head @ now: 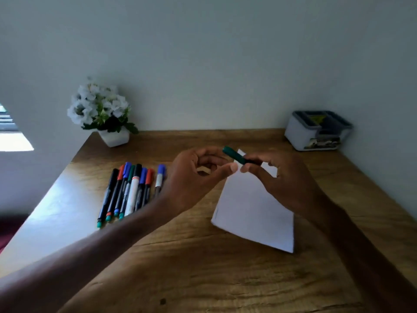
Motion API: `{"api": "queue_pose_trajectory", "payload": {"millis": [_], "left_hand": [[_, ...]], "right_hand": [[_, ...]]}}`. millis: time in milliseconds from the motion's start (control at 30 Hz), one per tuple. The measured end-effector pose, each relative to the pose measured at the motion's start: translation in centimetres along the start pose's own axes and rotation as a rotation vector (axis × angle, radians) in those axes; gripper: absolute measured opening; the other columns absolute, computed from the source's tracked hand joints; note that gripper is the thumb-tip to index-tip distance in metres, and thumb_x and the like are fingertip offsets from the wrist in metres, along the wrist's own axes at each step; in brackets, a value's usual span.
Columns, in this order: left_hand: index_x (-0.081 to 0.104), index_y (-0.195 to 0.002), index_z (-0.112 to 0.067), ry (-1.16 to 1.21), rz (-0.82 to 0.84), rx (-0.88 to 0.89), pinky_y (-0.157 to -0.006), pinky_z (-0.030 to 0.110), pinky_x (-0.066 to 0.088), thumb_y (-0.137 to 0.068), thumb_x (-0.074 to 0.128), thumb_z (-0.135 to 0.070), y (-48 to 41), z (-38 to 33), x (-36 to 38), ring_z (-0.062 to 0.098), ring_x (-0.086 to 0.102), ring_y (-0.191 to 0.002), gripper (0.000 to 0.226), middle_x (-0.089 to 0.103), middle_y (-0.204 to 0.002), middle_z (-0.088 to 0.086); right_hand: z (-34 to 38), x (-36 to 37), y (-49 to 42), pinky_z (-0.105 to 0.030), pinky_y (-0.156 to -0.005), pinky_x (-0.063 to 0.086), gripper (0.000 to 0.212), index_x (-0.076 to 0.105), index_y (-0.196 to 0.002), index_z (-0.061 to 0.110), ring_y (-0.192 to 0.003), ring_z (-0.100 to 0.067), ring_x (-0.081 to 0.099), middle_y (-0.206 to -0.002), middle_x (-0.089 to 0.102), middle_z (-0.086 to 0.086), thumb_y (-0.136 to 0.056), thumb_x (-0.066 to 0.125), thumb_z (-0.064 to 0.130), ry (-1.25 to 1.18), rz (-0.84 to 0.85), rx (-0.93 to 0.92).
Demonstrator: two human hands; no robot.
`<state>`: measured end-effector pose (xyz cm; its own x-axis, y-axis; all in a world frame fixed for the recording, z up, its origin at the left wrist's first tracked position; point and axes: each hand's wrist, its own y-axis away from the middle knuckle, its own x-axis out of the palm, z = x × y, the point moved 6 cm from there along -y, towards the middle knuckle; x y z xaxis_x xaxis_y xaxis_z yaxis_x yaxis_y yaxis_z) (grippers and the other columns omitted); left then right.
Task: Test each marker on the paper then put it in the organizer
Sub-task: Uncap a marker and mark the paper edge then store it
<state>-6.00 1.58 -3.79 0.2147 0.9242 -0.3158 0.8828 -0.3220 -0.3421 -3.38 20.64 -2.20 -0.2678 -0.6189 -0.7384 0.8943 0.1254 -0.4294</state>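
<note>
My right hand (279, 179) grips a green-capped marker (234, 155) above the far end of the white paper (252, 211); the green cap points up and to the left. My left hand (194, 177) hovers just left of the cap, thumb and fingers curled and apart, its thumb tip almost touching my right fingers. Several capped markers (128, 190) lie side by side on the wooden table (180, 256) to the left, and one blue-capped marker (160, 179) lies a little apart from them. The grey-and-white organizer (318, 131) stands at the back right corner.
A white pot of white flowers (103, 114) stands at the table's back left corner. A pale wall runs behind the table and along its right side. The table's left edge drops off toward a bright window patch.
</note>
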Motion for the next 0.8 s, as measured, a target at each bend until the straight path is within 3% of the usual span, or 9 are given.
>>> {"api": "queue_pose_trajectory", "payload": {"millis": [167,267,367,533,667,800], "left_hand": [[0.074,-0.112,-0.027,-0.399,0.168,0.071,-0.071,0.013,0.055,-0.087,0.079,-0.027,-3.8,0.2,4.0,-0.003,0.065,-0.088,0.025,0.066,-0.101,-0.022],[0.071,-0.11,-0.033,-0.553,0.232,0.131,-0.085,0.023,0.053,-0.087,0.078,-0.031,-5.1,1.5,5.8,0.003,0.058,-0.106,0.024,0.064,-0.122,-0.014],[0.071,-0.109,-0.033,-0.599,0.285,0.098,-0.102,0.03,0.043,-0.087,0.078,-0.031,-5.3,2.7,6.9,0.009,0.049,-0.125,0.023,0.059,-0.132,-0.011],[0.075,-0.106,-0.033,-0.591,0.292,0.063,-0.095,0.021,0.033,-0.087,0.077,-0.034,-5.3,4.0,7.1,0.006,0.046,-0.127,0.019,0.061,-0.13,-0.015],[0.075,-0.106,-0.033,-0.571,0.286,0.046,-0.095,0.022,0.034,-0.088,0.077,-0.033,-5.2,4.0,7.2,0.006,0.045,-0.127,0.018,0.062,-0.131,-0.015],[0.075,-0.107,-0.032,-0.561,0.287,0.033,-0.097,0.025,0.038,-0.088,0.076,-0.031,-5.2,4.0,7.3,0.007,0.044,-0.128,0.019,0.062,-0.131,-0.015]], "right_hand": [[-4.7,-4.7,-2.7,-0.016,-0.075,0.054,0.012,0.073,-0.106,0.019,-0.09,-0.002,0.07,-0.099,0.076,0.005,-0.095,0.067,0.018,-0.13,-0.146,0.104],[-7.3,-7.9,-4.3,-0.034,-0.083,0.06,0.014,0.071,-0.106,0.014,-0.088,-0.01,0.072,-0.098,0.076,0.002,-0.092,0.071,0.016,-0.142,-0.35,0.138],[-9.7,-10.9,-5.3,-0.039,-0.08,0.062,0.023,0.07,-0.107,0.01,-0.086,-0.014,0.073,-0.099,0.075,0.0,-0.087,0.077,0.019,-0.074,-0.561,0.134],[-13.9,-12.2,-6.8,-0.04,-0.077,0.063,0.025,0.071,-0.108,0.008,-0.086,-0.015,0.074,-0.099,0.075,-0.002,-0.09,0.072,0.026,-0.076,-0.723,0.202],[-15.6,-11.1,-6.8,-0.033,-0.077,0.061,0.03,0.071,-0.106,0.005,-0.088,-0.02,0.074,-0.1,0.076,-0.007,-0.091,0.071,0.031,-0.025,-0.745,0.225],[-15.8,-11.9,-6.0,-0.029,-0.077,0.061,0.03,0.069,-0.109,0.007,-0.088,-0.013,0.072,-0.102,0.075,-0.006,-0.091,0.071,0.03,-0.085,-0.835,0.216]]}}
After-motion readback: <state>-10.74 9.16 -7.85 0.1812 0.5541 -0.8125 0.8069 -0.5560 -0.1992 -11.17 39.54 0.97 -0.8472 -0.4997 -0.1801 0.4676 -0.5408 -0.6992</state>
